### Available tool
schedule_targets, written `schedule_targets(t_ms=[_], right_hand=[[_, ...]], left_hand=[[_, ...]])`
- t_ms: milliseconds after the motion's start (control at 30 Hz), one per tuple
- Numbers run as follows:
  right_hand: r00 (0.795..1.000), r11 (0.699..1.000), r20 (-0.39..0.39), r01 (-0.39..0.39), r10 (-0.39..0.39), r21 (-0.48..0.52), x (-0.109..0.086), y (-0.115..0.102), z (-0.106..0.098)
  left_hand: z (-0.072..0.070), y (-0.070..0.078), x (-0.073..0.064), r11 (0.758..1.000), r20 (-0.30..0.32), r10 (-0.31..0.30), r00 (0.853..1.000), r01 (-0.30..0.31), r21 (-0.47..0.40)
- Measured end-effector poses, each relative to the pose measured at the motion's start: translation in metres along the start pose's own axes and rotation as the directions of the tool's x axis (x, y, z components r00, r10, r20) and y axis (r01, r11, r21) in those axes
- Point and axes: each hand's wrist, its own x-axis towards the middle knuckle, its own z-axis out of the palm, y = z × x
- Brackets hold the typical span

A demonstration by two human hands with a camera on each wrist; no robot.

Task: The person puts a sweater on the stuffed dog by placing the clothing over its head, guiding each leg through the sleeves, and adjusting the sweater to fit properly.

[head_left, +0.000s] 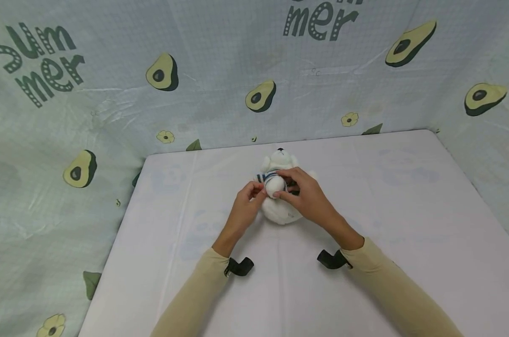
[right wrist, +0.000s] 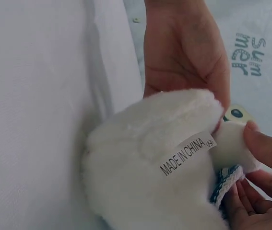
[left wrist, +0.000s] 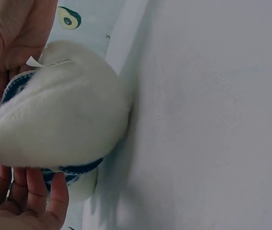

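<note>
A white plush animal (head_left: 281,213) with a dark nose and a blue-and-white striped knit top (head_left: 272,176) is on the table, its head (head_left: 281,160) toward the far edge. The left hand (head_left: 246,206) grips the toy's left side, thumb and fingertips at the knit top and a small rounded white part (head_left: 274,186). From the other side the right hand (head_left: 309,194) pinches that rounded part and the knit edge, as the right wrist view shows between thumb and fingers (right wrist: 251,201). A "MADE IN CHINA" tag (right wrist: 187,152) sticks out of the fur.
A white cloth covers the table (head_left: 385,196). Behind it and along both sides hang pale sheets (head_left: 220,61) printed with avocados and lettering. Each wrist carries a black camera mount (head_left: 241,267) near the beige sleeve (head_left: 195,295).
</note>
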Motion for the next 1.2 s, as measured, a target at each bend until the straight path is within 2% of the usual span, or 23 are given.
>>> schedule_targets(t_ms=[133,300,433,533,667,833,933,1033,1067,1133,1200], right_hand=[[0.999,0.999,0.016,-0.044,0.043,0.032,0.001,0.001,0.000],[0.999,0.998,0.014,-0.048,0.047,0.027,0.003,0.000,0.002],[0.999,0.999,0.010,-0.040,0.040,0.001,0.004,0.000,0.004],[0.999,0.999,0.006,-0.037,0.037,-0.026,0.005,-0.002,0.006],[0.999,0.996,-0.014,-0.032,0.031,-0.082,0.005,-0.002,0.007],[0.998,0.992,-0.052,-0.025,0.019,-0.127,0.005,-0.002,0.008],[0.997,0.987,-0.080,-0.028,0.016,-0.157,0.006,-0.001,0.010],[0.995,0.983,-0.103,-0.037,0.018,-0.181,0.008,-0.001,0.012],[0.994,0.982,-0.106,-0.039,0.020,-0.186,0.009,-0.001,0.012],[0.994,0.981,-0.106,-0.042,0.022,-0.188,0.009,-0.002,0.011],[0.996,0.983,-0.093,-0.035,0.018,-0.181,0.009,-0.001,0.009]], left_hand=[[-0.001,0.003,0.001,0.999,-0.001,0.045,0.999,-0.045,0.018],[-0.001,0.010,0.002,0.996,-0.008,0.092,0.996,-0.092,0.002],[-0.002,0.028,-0.004,0.991,0.032,0.134,0.991,-0.135,0.028],[-0.004,0.043,-0.010,0.982,0.085,0.180,0.980,-0.184,0.046],[-0.006,0.047,-0.014,0.966,0.163,0.243,0.956,-0.254,0.049],[-0.006,0.029,-0.008,0.941,0.228,0.317,0.921,-0.335,0.047],[-0.004,0.025,-0.007,0.910,0.264,0.383,0.885,-0.411,0.057],[-0.002,0.025,-0.008,0.864,0.290,0.456,0.841,-0.497,0.082],[-0.001,0.025,-0.009,0.853,0.293,0.471,0.832,-0.514,0.089],[0.000,0.025,-0.009,0.838,0.284,0.493,0.822,-0.536,0.099],[0.000,0.024,-0.010,0.850,0.253,0.481,0.839,-0.517,0.101]])
